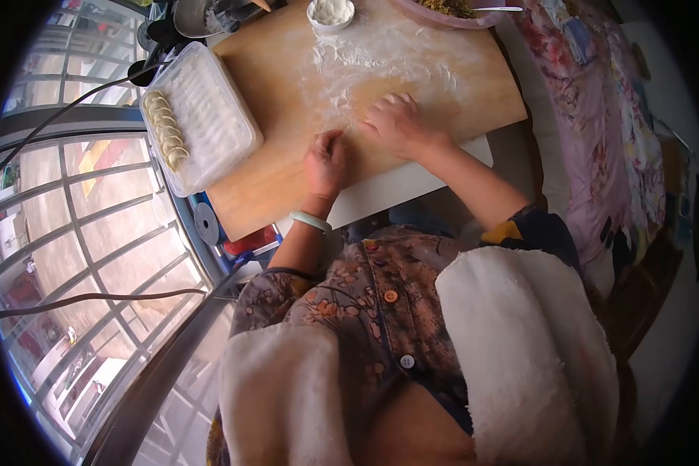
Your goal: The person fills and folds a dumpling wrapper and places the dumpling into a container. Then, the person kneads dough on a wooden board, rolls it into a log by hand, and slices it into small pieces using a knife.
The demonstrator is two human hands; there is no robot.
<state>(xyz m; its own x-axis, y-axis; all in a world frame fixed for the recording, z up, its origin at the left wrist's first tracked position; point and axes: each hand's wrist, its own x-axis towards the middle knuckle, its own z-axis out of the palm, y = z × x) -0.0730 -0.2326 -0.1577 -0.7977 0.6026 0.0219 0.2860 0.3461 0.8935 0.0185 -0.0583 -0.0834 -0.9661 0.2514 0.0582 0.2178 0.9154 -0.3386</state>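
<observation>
My left hand [325, 165] is closed, its fingers curled in above the wooden board [272, 85]; what it holds, if anything, is hidden. A pale bangle circles that wrist. To its right, my right hand [397, 126] lies palm down on the board with its fingers spread a little. Loose white flour [349, 58] covers the board just beyond both hands. At the left a translucent plastic tray [248, 133] holds a row of several folded dumplings [165, 128] along its left side.
A small white bowl [332, 23] of flour stands at the board's far edge. Right of it is a pink basin [419, 14] with filling and a spoon. A metal pan [194, 17] sits at the far left. Barred windows run along the left side.
</observation>
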